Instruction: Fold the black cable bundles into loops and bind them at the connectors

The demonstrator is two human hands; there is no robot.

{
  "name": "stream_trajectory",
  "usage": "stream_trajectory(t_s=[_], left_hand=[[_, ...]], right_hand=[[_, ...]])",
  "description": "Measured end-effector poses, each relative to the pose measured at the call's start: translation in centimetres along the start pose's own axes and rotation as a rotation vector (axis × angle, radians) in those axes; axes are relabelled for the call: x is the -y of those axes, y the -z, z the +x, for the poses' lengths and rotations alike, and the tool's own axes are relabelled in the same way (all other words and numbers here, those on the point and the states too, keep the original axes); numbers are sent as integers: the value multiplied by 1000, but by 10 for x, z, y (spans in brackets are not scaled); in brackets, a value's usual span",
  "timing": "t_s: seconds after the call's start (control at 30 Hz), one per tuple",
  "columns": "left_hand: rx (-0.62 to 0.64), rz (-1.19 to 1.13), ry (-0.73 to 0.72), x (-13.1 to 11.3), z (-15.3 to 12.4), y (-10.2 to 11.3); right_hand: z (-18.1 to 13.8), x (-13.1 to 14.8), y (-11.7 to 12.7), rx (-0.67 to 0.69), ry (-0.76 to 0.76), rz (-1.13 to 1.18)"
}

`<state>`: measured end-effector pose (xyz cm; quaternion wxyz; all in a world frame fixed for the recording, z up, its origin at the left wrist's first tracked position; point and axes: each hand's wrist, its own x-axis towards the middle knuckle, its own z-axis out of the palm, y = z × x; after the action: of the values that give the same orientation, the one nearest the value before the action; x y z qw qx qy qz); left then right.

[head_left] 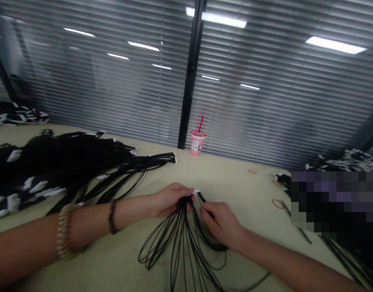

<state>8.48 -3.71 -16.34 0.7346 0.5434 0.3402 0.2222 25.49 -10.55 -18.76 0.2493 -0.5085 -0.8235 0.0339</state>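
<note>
We see the left hand (172, 198) pinching black cables (182, 219) at their white connector (197, 191); the right hand (221, 221) pinches dark strands (202, 198) alongside.

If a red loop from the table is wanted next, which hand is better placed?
Probably the right hand: the red loops lie nearer to it, while the left hand pinches the black cable bundle near its white connector. The right also seems to hold strands, so it may need freeing.
</note>
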Motion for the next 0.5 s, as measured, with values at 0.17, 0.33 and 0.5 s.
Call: stream_trajectory(t_s=[0.17, 0.33, 0.5], left_hand=[[8, 5, -11, 0, 0, 0], [11, 10, -17, 1, 0, 0], [38, 27, -46, 2, 1, 1]], right_hand=[[0, 1, 1, -1, -17, 3], [-1, 1, 0, -7, -30, 12], [1, 2, 1, 22, -47, -7]])
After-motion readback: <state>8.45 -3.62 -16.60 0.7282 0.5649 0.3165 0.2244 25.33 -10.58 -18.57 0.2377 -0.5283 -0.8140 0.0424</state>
